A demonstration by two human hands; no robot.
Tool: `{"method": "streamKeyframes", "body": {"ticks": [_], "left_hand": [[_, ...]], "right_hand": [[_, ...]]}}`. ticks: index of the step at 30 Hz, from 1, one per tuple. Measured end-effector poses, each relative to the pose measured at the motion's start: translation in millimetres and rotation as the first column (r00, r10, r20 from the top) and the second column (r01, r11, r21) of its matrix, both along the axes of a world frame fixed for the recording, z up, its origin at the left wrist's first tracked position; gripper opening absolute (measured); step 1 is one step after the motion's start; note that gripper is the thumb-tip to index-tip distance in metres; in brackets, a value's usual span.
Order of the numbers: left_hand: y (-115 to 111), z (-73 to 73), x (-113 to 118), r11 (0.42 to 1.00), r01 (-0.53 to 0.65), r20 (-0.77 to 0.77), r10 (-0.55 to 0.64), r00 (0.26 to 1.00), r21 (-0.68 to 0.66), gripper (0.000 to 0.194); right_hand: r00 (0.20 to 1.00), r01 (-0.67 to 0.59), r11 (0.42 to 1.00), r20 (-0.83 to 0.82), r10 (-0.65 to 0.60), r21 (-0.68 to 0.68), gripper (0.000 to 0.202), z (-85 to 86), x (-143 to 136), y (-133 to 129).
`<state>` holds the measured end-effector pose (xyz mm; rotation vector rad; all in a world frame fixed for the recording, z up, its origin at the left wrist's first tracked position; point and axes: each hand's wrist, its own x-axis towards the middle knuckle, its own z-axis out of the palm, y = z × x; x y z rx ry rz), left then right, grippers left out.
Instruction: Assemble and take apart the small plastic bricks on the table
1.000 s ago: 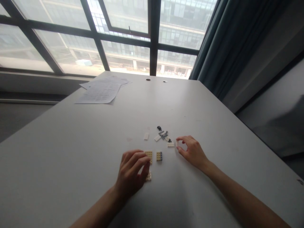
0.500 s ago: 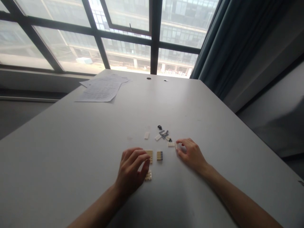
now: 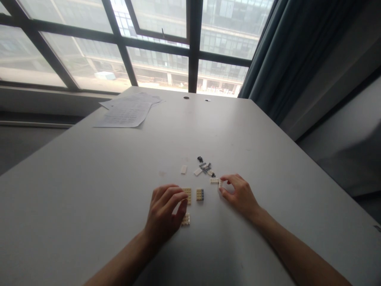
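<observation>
My right hand (image 3: 238, 193) pinches a small white building brick (image 3: 220, 184) between thumb and fingertips, at the right end of a white studded strip (image 3: 214, 181). My left hand (image 3: 166, 208) is curled, its thumb and index fingertips nearly meeting. Whether a small piece sits between them is hidden. Behind those fingertips lies a tan studded plate (image 3: 188, 194), partly covered by the hand. A second tan piece (image 3: 186, 219) shows below the thumb. Between my hands rests a small tan and blue-grey brick block (image 3: 200, 194).
A loose pile of grey pieces (image 3: 204, 168) lies beyond my hands, with black bits (image 3: 200, 159) and a white tile (image 3: 198, 171) around it. Another white tile (image 3: 183, 169) lies left of it. Printed sheets (image 3: 125, 113) lie at the white table's (image 3: 89, 190) far left.
My right hand's fingertips have shifted very slightly left with the white brick, which now shows more clearly. My left hand has hardly moved.
</observation>
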<state>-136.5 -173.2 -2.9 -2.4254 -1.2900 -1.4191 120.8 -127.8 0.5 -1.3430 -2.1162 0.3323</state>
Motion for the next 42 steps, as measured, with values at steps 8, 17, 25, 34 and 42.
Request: {"method": "streamKeyframes", "body": {"ticks": [8, 17, 25, 34, 42], "left_hand": [[-1, 1.3, 1, 0.999, 0.007, -0.028, -0.005, 1.000, 0.049, 0.014], [-10, 4.6, 6, 0.965, 0.230, -0.177, -0.205, 0.963, 0.130, 0.027], [-13, 4.6, 5, 0.943, 0.306, -0.215, -0.274, 0.937, 0.131, 0.015], [-9, 4.1, 4, 0.983, 0.128, -0.075, -0.119, 0.990, 0.132, 0.015], [-8, 1.3, 3, 0.982, 0.149, -0.043, -0.145, 0.988, 0.114, 0.017]], "right_hand": [[0.993, -0.074, 0.996, -0.091, 0.079, 0.058, 0.022, 8.7, -15, -16], [0.944, -0.256, 0.967, -0.218, 0.248, -0.008, 0.019, 16.0, -41, -47], [0.896, -0.352, 0.933, -0.312, 0.315, -0.071, 0.027, 12.5, -43, -47], [0.986, -0.165, 0.972, -0.027, 0.163, -0.167, 0.046, 0.7, -43, -12], [0.984, -0.177, 0.969, -0.043, 0.173, -0.171, 0.045, -1.8, -40, -15]]}}
